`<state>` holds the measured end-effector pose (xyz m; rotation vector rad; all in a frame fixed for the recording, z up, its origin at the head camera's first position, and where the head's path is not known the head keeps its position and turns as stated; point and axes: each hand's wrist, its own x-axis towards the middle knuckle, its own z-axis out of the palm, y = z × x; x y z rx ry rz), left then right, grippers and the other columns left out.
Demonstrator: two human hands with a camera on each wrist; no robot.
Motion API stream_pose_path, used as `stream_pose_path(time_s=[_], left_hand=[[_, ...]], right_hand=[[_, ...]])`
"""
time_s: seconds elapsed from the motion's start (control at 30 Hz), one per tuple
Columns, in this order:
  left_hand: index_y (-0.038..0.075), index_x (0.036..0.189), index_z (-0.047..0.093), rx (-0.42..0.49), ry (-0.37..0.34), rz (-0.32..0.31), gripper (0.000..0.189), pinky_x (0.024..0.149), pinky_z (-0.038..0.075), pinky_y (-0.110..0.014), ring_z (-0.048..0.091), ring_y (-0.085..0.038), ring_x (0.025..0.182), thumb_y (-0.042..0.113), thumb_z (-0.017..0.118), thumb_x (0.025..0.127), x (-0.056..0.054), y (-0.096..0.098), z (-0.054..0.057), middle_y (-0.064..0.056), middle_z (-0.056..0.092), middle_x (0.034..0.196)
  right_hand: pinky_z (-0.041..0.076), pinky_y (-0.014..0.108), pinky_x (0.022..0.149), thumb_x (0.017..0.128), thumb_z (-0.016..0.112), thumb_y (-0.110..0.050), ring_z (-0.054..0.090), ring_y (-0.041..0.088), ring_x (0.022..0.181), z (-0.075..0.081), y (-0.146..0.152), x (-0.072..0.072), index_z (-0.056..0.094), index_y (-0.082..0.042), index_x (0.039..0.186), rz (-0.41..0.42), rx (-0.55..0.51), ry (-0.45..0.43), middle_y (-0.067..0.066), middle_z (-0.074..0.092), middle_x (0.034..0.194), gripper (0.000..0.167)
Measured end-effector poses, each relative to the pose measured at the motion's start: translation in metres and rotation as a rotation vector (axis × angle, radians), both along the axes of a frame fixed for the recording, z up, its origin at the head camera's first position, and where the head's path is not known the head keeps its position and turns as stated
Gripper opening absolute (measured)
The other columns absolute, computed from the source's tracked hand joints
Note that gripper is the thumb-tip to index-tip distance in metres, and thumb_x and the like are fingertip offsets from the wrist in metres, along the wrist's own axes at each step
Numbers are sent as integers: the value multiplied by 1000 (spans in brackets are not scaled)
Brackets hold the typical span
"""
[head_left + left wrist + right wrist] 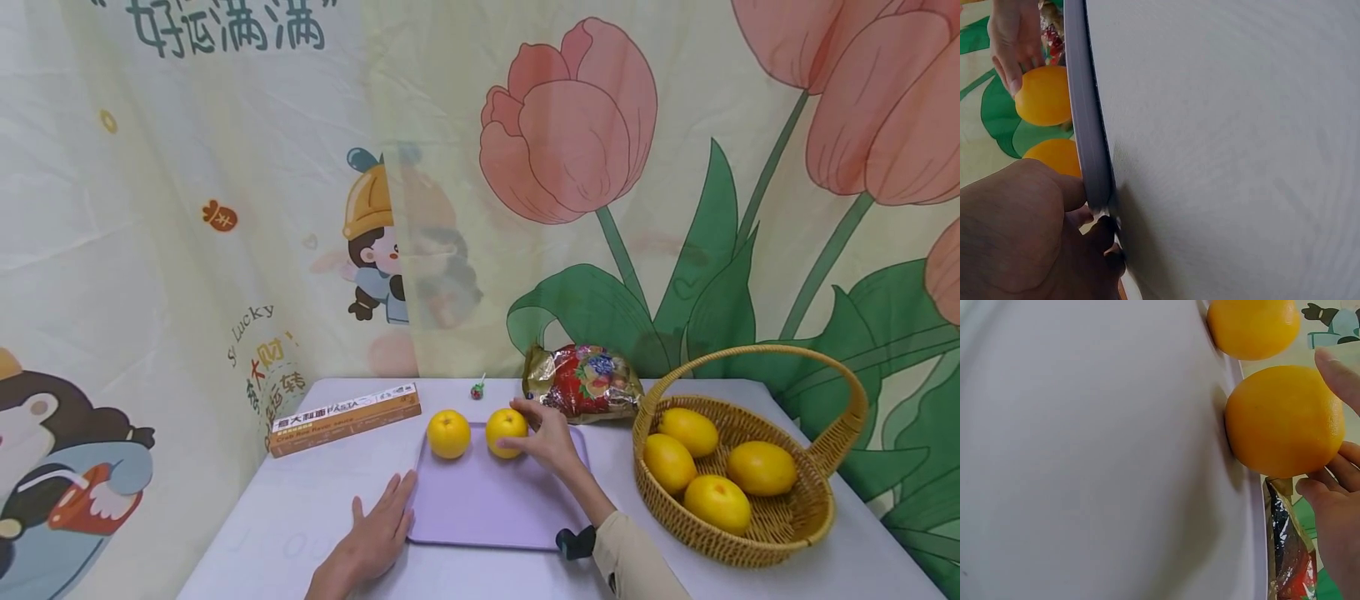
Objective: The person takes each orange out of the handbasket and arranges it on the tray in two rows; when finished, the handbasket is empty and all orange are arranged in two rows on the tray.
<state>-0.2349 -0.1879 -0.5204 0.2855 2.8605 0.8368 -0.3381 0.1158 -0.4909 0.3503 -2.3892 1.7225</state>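
We grip the right-hand orange [497,427] with our right hand [551,439] — our left hand [377,527], fingers extended, touches the lilac tray's [495,510] left rim.

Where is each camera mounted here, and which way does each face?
Head: on the head, facing forward and down at the tray, left orange, right orange and basket; left hand and right hand both show.
Left wrist: on that wrist, facing along the tray's edge; left hand close, right hand beyond.
Right wrist: on that wrist, facing across the tray toward both oranges; right hand at the picture's right edge.
Shared: both wrist views show both oranges.
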Motion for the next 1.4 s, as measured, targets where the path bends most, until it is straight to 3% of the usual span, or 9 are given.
stream_pose_path(time_s=[0.33, 0.53, 0.63, 0.87, 0.97, 1.1, 1.27, 1.4], left_hand=[[3, 168, 32, 19, -19, -1, 62, 116, -14, -85, 15, -43, 165, 23, 51, 113, -3, -1, -4, -18, 31, 175], [1, 168, 33, 15, 6, -7, 61, 117, -13, -85, 17, -44, 164, 21, 50, 112, -2, -1, -4, -19, 32, 174], [1, 168, 31, 12, -1, -4, 61, 117, -15, -84, 15, -44, 165, 24, 48, 114, 0, 0, 1, -20, 31, 174], [-3, 167, 31, 14, -35, -11, 60, 114, -17, -85, 15, -49, 163, 19, 48, 113, 5, 4, 17, -26, 29, 173], [-1, 168, 29, 6, -46, -8, 61, 116, -18, -83, 13, -47, 164, 19, 48, 113, 4, 4, 15, -23, 28, 174], [1, 169, 29, 8, -36, -5, 63, 117, -17, -83, 14, -45, 165, 22, 48, 113, 0, 1, 5, -20, 28, 175], [2, 169, 30, 26, -17, -10, 63, 116, -18, -84, 14, -44, 165, 24, 49, 113, -4, -3, -5, -20, 30, 175], [3, 169, 30, 19, -21, -3, 62, 116, -17, -84, 13, -44, 165, 26, 46, 114, -2, -3, -2, -21, 29, 175]], right_hand=[[49, 48, 117, 79, 98, -8, 64, 40, 136, 6, 3, 7, 67, 6, 139, -10, -56, 17, 23, 70, 139, 69], [47, 46, 118, 81, 96, -8, 62, 38, 139, 18, 8, 19, 67, 2, 142, -25, -60, 46, 19, 70, 142, 68], [45, 43, 118, 82, 95, -5, 61, 37, 141, 28, 10, 29, 66, 2, 143, -2, -68, 69, 18, 69, 144, 68], [47, 34, 116, 79, 96, -2, 59, 36, 143, 58, 18, 71, 65, -1, 145, 132, -64, 158, 15, 68, 146, 72], [46, 31, 116, 77, 96, -2, 58, 35, 144, 70, 25, 91, 64, -1, 145, 192, -83, 215, 16, 67, 147, 75], [46, 29, 116, 77, 95, 2, 59, 26, 143, 82, 37, 114, 65, -1, 144, 233, -111, 293, 16, 67, 146, 74], [48, 28, 114, 77, 92, 10, 60, 11, 141, 89, 57, 137, 63, 2, 145, 197, -119, 384, 21, 66, 146, 74], [49, 25, 111, 76, 88, 18, 60, 7, 140, 93, 78, 155, 62, 3, 146, 108, -116, 415, 22, 67, 145, 76]])
